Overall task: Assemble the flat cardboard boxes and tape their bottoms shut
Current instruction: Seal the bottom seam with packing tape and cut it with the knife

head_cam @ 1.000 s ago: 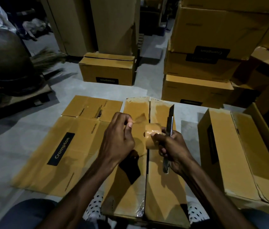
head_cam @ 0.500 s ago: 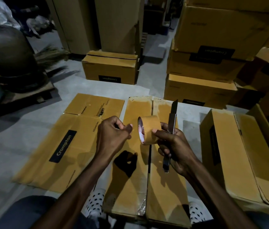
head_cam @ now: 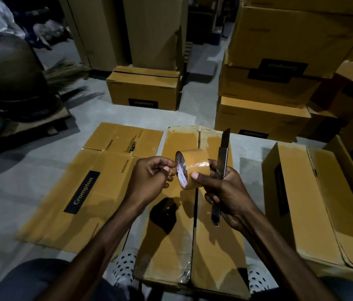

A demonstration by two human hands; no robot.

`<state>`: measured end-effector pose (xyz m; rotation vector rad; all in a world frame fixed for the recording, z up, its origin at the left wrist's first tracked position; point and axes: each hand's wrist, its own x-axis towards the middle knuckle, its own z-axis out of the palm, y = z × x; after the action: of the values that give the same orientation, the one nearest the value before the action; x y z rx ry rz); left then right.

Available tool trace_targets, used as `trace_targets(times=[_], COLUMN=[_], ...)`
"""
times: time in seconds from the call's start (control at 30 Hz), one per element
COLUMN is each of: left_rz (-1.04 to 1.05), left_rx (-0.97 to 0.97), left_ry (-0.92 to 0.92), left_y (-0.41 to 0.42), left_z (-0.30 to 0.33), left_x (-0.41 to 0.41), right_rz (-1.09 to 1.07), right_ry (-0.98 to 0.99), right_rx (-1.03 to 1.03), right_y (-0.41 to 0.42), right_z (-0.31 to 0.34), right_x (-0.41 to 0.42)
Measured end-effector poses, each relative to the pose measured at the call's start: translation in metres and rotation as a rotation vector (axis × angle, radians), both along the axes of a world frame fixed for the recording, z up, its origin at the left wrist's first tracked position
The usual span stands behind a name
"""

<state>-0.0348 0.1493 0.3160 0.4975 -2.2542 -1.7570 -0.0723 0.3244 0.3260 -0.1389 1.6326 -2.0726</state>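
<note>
My right hand point(head_cam: 225, 187) grips one glossy brown tape roll point(head_cam: 192, 168) and one slim metal box cutter point(head_cam: 222, 168), blade toward 12 o'clock. My left hand point(head_cam: 151, 177), at the roll's 9 o'clock, pinches its edge. Beneath both lies one assembled cardboard box point(head_cam: 171, 240); one flattened box point(head_cam: 88, 187) lies at its 9 o'clock.
</note>
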Motion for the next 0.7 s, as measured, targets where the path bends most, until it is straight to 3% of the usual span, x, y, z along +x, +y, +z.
trace_targets(times=[0.2, 0.37, 0.7], left_rz=[0.075, 0.015, -0.209], left_rx=[-0.112, -0.136, 0.13], left_ry=[0.052, 0.098, 0.059], left_y=[-0.003, -0.002, 0.012], left_z=[-0.005, -0.002, 0.01], left_x=[-0.002, 0.002, 0.008], right_rz=[0.036, 0.003, -0.043], right_ry=[0.025, 0.043, 0.079], right_rx=[0.014, 0.051, 0.095], right_y=[0.001, -0.002, -0.005], right_z=[-0.001, -0.001, -0.002], right_x=[0.001, 0.002, 0.002])
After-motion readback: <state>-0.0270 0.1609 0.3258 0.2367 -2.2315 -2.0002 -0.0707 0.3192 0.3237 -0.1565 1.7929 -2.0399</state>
